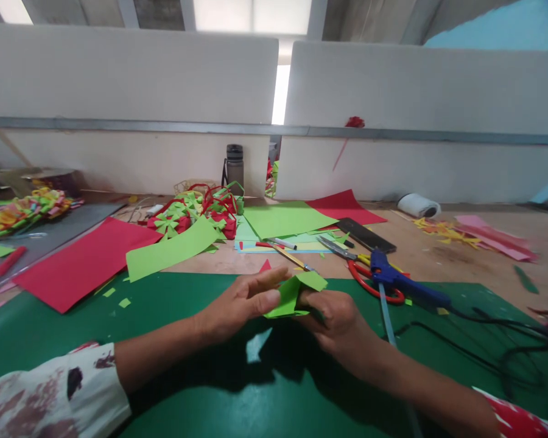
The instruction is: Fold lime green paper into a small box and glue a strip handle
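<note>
A folded piece of light green paper (pixel 288 298) is held between both hands above the dark green mat. My left hand (pixel 249 301) grips its left side, thumb in front and fingers stretched behind. On the other side, the curled fingers of my right hand (pixel 331 313) reach into the fold, and their tips are partly hidden by the paper. Just beyond the hands lie a craft knife (pixel 292 258) and a white marker (pixel 284 243). To the right of my right hand is a blue glue gun (pixel 404 283) with a glue stick in its back, beside red-handled scissors (pixel 374 283).
The green mat (pixel 201 389) covers the near table. Red sheets (pixel 86 258), green sheets (pixel 287 219) and a heap of red and green paper pieces (pixel 196 213) lie farther back. A phone (pixel 366 234), a bottle (pixel 234 167) and a white roll (pixel 419 205) are also there. A black cord (pixel 475 359) trails right.
</note>
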Tool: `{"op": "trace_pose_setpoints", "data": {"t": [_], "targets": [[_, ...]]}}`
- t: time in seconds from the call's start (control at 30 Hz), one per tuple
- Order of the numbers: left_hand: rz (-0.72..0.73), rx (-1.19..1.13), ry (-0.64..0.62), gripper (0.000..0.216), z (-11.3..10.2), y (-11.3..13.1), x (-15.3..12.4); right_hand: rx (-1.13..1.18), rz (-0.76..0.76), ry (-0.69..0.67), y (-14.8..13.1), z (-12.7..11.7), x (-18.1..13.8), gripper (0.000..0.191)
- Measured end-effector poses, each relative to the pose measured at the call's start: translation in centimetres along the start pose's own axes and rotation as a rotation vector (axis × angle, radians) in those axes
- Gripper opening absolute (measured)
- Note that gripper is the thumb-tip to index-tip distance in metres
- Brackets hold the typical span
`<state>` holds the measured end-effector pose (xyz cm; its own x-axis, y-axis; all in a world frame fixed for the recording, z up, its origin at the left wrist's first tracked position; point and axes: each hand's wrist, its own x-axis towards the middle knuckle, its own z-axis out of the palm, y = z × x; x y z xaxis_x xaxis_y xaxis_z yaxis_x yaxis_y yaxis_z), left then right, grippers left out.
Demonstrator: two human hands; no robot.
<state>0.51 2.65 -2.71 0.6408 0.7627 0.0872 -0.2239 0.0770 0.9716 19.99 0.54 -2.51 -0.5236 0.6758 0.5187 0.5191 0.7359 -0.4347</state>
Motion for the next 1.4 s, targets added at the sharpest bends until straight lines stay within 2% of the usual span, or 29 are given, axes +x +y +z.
{"op": "trace_pose_setpoints", "data": {"t": [0.13, 0.23, 0.37, 0.5, 0.73, 0.97, 1.1, 1.17, 1.27, 1.4], "targets": [[-0.043, 0.131, -0.017, 0.027, 0.2, 0.2, -0.1, 0.033, 0.006, -0.036, -0.1, -0.1, 0.2, 0.017], [-0.055, 0.152, 0.036, 0.032, 0.3, -0.3, -0.2, 0.088, 0.061, -0.122, -0.8, -0.2, 0.5, 0.009], [-0.053, -0.037, 0.105, 0.027, 1.0, -1.3, -0.1, 0.07, 0.131, -0.237, -2.1, -0.4, 0.8, 0.011], [-0.049, -0.101, 0.175, 0.028, 1.5, -1.8, 0.0, 0.011, 0.134, -0.228, -2.7, -0.6, 0.9, 0.009], [0.007, 0.121, 0.246, 0.033, 1.2, -1.6, -0.3, 0.152, 0.057, -0.268, -2.6, -0.8, 1.0, 0.022], [0.058, 0.316, 0.117, 0.035, 0.9, 0.1, -0.3, 0.147, 0.041, -0.298, -2.5, -1.0, 1.1, 0.024], [0.071, 0.511, 0.078, 0.039, 0.6, 0.1, -0.4, 0.114, 0.026, -0.312, -2.4, -1.1, 1.0, 0.028], [0.076, 0.59, 0.098, 0.039, 0.5, -0.2, -0.3, 0.079, 0.031, -0.326, -2.5, -1.0, 0.9, 0.025], [0.084, 0.624, 0.14, 0.037, 0.7, -0.8, -0.2, 0.005, 0.101, -0.361, -2.7, -0.9, 0.9, 0.009], [0.089, 0.628, 0.161, 0.037, 1.1, -0.9, -0.2, 0.037, 0.103, -0.309, -3.1, -0.8, 1.0, 0.012]]}}
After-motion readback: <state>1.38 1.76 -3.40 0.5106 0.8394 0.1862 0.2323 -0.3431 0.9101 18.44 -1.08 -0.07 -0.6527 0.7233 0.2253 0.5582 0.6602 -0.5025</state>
